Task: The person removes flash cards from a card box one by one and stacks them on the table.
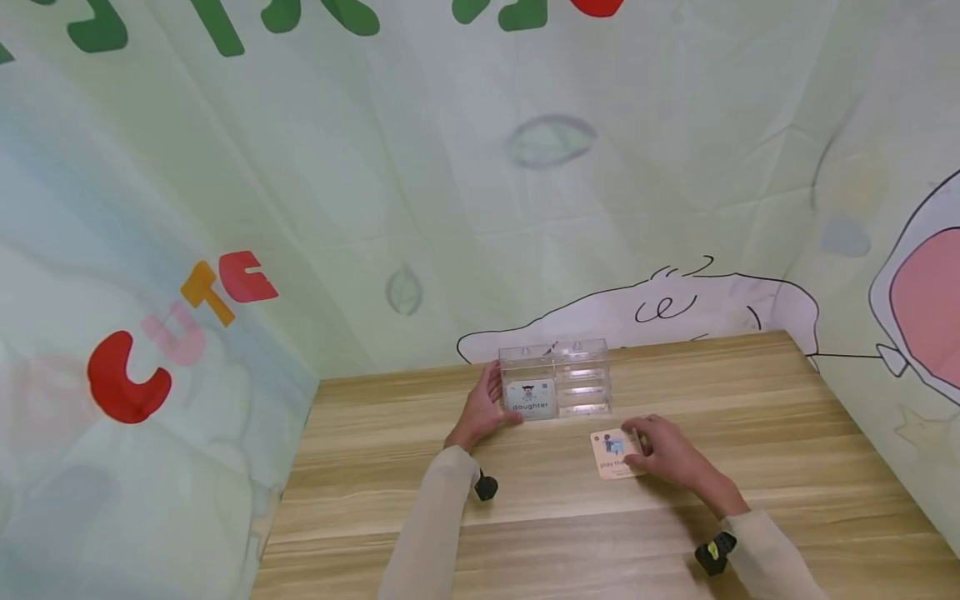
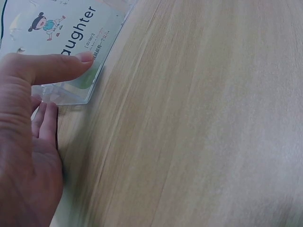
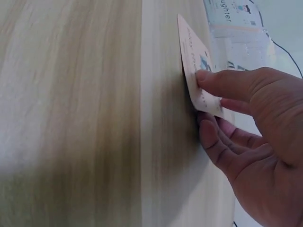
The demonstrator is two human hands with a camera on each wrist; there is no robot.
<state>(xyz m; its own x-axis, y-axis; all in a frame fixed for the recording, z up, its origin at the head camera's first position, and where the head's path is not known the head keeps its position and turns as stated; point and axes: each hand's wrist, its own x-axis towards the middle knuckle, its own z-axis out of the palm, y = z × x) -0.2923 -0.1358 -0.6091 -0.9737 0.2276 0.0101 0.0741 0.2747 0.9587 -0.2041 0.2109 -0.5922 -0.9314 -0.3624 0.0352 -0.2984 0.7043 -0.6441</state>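
Your right hand [image 1: 667,454] pinches the play card [image 1: 609,462], thumb on the printed face, fingertips underneath. Card sits at the thumb side of that hand, printed face up, tilted in the right wrist view; can't tell if any edge touches the surface [image 1: 540,508]. It's in front of the box [image 1: 584,390], a bit right of its right half, apart from it, and well apart from your left hand [image 1: 483,408]. Your right thumb and fingers hide part of its print.

Your left hand grips the box at its left side: thumb across the lower left of the front, other fingers along the side, some partly hidden.

Box is clear, upright, near the back edge of the surface, about midway between the two back corners. Left half holds the daughter card [image 1: 530,400], upright, print facing you; in the left wrist view your thumb covers part of its word. Can't tell how many cards sit behind it. Right half shows clear ledges, one above another.
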